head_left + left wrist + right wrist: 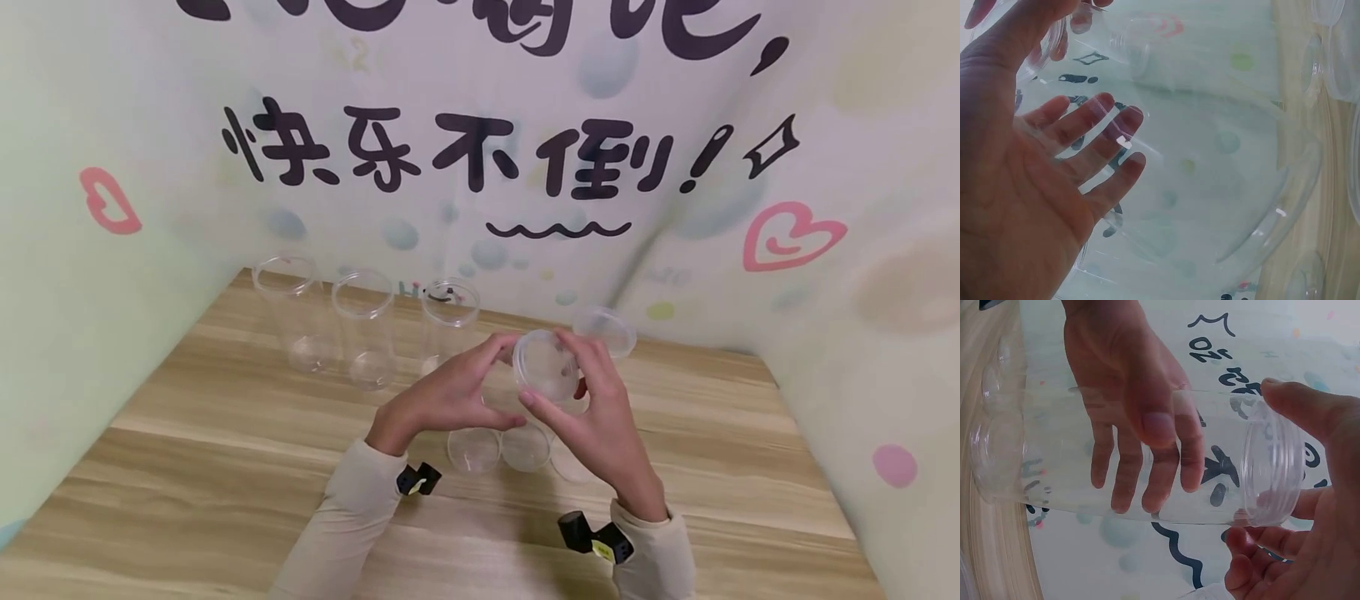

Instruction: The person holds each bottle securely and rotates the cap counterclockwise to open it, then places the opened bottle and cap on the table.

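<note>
Between my hands, a tall clear plastic jar point(1054, 444) is held over the table, with its lidded end facing me. My left hand point(450, 392) grips the body of the jar, its thumb and fingers spread around the side. My right hand point(600, 408) holds the jar's clear lid point(545, 367), thumb on the near edge and fingers on the far edge. In the right wrist view, my left fingers point(1125, 475) show through the transparent wall. The left wrist view has the jar wall passing in front of the left fingertips.
Three open clear jars, among them a left one point(285, 275) and a middle one point(363, 292), stand at the back left of the wooden table point(225, 467). Another lidded jar point(607, 329) is behind my right hand. Round clear lids point(474, 452) lie below my hands. A printed backdrop point(420, 225) encloses the table.
</note>
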A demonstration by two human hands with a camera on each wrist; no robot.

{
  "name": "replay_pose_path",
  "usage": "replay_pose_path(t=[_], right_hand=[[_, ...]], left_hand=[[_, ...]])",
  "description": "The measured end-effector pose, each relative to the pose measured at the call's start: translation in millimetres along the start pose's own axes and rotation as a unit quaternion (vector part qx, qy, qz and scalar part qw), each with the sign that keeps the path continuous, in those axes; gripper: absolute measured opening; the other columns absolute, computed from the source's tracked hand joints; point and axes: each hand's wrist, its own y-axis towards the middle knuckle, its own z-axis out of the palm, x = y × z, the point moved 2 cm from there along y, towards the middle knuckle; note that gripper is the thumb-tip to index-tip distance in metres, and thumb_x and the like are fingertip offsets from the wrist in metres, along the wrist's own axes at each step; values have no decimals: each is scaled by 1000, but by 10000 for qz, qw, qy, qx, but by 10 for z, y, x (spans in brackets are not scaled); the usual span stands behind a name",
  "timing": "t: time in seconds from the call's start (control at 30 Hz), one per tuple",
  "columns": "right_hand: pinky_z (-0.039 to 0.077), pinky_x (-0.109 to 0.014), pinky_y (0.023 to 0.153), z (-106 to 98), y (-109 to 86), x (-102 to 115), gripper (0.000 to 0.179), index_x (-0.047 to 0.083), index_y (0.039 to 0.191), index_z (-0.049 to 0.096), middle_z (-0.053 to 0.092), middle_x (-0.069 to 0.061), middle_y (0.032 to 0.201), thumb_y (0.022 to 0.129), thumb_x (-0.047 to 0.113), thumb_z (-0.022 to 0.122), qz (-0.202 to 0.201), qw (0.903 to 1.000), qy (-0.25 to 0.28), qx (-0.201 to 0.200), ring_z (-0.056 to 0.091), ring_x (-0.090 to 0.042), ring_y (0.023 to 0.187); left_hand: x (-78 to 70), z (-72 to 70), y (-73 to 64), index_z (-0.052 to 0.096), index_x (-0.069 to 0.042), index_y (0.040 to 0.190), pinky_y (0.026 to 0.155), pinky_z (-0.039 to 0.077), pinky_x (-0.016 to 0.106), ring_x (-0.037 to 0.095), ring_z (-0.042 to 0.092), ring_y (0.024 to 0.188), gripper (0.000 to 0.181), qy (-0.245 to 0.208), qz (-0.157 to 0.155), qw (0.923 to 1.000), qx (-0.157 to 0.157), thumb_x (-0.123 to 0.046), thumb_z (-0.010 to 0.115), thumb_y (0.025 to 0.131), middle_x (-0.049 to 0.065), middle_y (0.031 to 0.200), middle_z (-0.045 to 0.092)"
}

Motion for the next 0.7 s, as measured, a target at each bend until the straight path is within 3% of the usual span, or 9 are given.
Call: replay_pose_path(t=[0.27,0.53,0.7], right_hand=[[42,-26,72,-46,-10,0,76,15,145,49,56,-2,132,78,14,85,12,9996,137,236,48,-12,105],[42,-28,74,-77,-11,-9,74,18,144,49,56,-1,134,79,13,83,-76,9990,140,408,48,-13,107],[43,-28,77,-87,-28,-26,73,18,147,47,50,-1,145,82,12,80,-88,9980,88,627,44,-14,119]], left_hand=[[1,-11,-1,37,-18,146,107,44,40,12,54,124,85,-104,-84,9999,17,-29,85,77,-5,133,56],[-3,-22,0,35,-20,147,107,43,41,10,54,125,87,-103,-148,9998,92,-28,86,77,-5,134,56],[9,-17,0,36,-20,147,108,43,40,10,54,124,86,17,-160,9998,96,-28,86,77,-5,134,56]])
